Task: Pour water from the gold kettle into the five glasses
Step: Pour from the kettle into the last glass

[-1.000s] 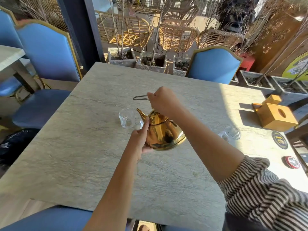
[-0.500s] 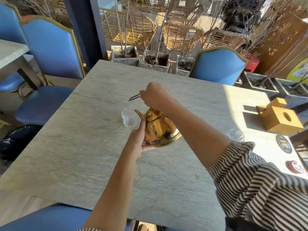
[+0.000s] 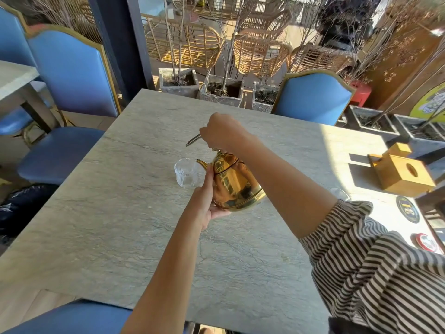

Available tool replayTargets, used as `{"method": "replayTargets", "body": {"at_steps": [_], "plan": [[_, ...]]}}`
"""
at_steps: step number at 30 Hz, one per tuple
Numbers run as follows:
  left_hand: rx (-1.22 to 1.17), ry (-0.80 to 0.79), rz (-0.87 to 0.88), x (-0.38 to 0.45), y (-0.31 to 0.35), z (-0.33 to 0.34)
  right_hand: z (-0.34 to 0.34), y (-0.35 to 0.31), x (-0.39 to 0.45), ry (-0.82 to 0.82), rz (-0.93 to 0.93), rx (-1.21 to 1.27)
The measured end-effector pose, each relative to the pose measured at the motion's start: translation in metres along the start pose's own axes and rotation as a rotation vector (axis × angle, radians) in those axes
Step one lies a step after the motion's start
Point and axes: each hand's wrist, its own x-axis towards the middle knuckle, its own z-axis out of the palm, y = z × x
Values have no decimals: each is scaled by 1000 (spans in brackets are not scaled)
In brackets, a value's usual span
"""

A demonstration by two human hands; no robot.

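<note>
The gold kettle (image 3: 234, 185) is held above the grey stone table (image 3: 120, 213), tipped to the left. Its spout hangs over a clear ribbed glass (image 3: 187, 173) standing on the table. My right hand (image 3: 222, 131) is closed around the kettle's dark handle from above. My left hand (image 3: 207, 201) presses flat against the kettle's lower left side and supports its base. A second glass (image 3: 340, 194) peeks out behind my right forearm at the right. Other glasses are hidden or out of view.
A wooden tissue box (image 3: 402, 173) stands at the table's right, with a round dark coaster (image 3: 408, 209) and a red-rimmed coaster (image 3: 426, 242) nearer me. Blue chairs (image 3: 72, 75) stand at the left and far side. Concrete planters (image 3: 222, 92) line the far edge.
The kettle has tipped further to the left, its spout now lower over the ribbed glass. My right hand has risen with the handle; my left hand stays under the kettle's side.
</note>
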Motion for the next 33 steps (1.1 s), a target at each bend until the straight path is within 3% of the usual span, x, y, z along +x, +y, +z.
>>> {"method": "replayTargets", "body": {"at_steps": [23, 33], "plan": [[2, -106, 26, -16, 20, 18, -41, -13, -14, -6, -134, -222], [-2, -109, -9, -17, 16, 20, -38, -7, -10, -7, -108, -150]]}}
